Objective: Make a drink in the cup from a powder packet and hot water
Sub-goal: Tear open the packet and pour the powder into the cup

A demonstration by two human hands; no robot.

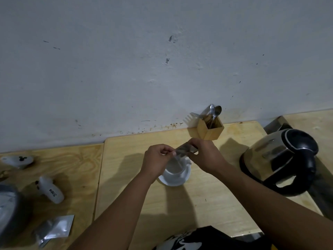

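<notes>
A white cup (177,169) stands on a white saucer (175,180) in the middle of the wooden table. Just above the cup both hands hold a small silvery powder packet (185,150). My left hand (157,159) pinches its left end and my right hand (205,154) grips its right end. A thin pale stream seems to fall from the packet into the cup. The steel electric kettle (281,159) with a black lid and handle stands to the right of the cup.
A wooden cutlery holder (210,129) with spoons and a fork stands against the wall behind the cup. On the left table lie spare silver packets (54,230), two white controllers (51,190) and a grey round object (7,210).
</notes>
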